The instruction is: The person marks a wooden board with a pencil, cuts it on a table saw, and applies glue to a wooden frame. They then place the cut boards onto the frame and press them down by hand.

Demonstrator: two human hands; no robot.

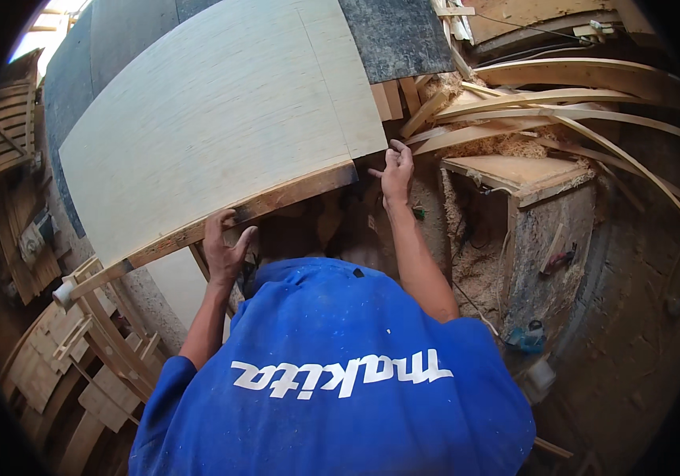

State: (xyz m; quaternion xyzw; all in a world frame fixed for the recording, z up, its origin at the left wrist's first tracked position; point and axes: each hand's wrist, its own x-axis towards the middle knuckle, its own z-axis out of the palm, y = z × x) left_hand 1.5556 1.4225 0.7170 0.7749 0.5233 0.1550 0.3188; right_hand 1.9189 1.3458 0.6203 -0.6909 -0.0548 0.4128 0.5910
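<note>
A pale plywood sheet [221,103] lies in front of me, with a thin dark line across its right part. Along its near edge runs a long, narrow wooden batten [296,190], stained dark toward its right end. My left hand [225,247] has its fingers bent over the batten near the middle, its thumb apart on the near side. At the sheet's near right corner is my right hand [396,176], fingers loosely bent and thumb spread toward the batten's end. Nothing shows in its grasp. The underside of the sheet is hidden.
Dark boards [130,44] lie under the sheet. Long curved wood strips [586,75] are heaped at the right, above a dusty wooden box [550,230]. A teal power tool [526,337] sits low beside it. Wooden frames [110,341] stand at the lower left.
</note>
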